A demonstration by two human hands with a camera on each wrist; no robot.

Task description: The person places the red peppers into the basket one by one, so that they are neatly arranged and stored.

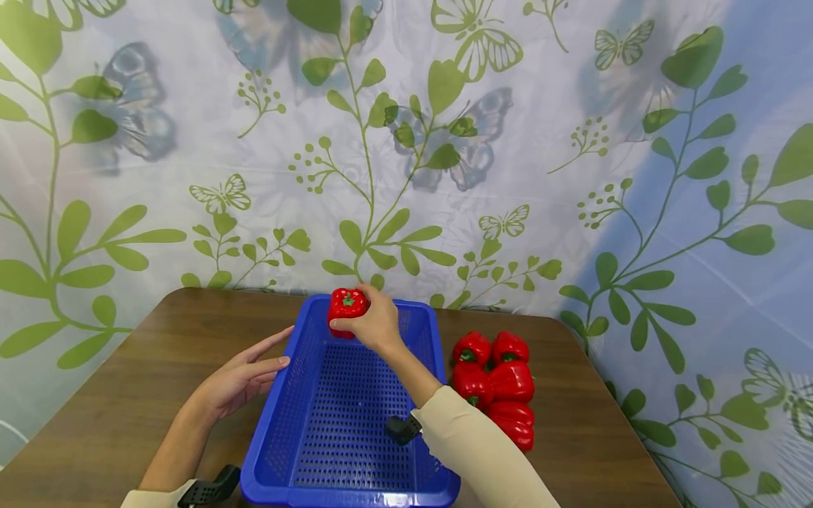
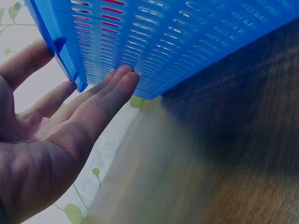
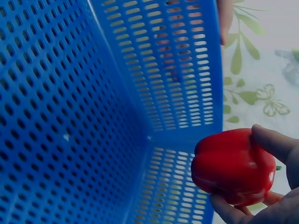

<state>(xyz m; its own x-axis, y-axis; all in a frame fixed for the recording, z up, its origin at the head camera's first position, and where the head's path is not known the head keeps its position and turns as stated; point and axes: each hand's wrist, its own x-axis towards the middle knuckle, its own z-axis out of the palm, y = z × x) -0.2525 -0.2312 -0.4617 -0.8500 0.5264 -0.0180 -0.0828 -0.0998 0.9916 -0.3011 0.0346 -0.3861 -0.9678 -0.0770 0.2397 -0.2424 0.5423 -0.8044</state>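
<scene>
Red pepper [image 1: 347,303] held between thumb [image 3: 275,143] and fingers [image 3: 226,209] of right hand [image 1: 378,323]

**Operator Apparel and Wrist Hardware**

Right sleeve [image 1: 485,441]: plain cream fabric, long cut, lightly creased. Left sleeve [image 1: 149,499]: matching cream, partly visible at near left. Right wrist unit [image 1: 400,429]: compact black housing on a dark strap. Left wrist unit [image 1: 221,487]: black, angled housing, likewise strapped. Left hand [image 1: 241,381] and right hand [image 1: 376,323]: bare.
</scene>
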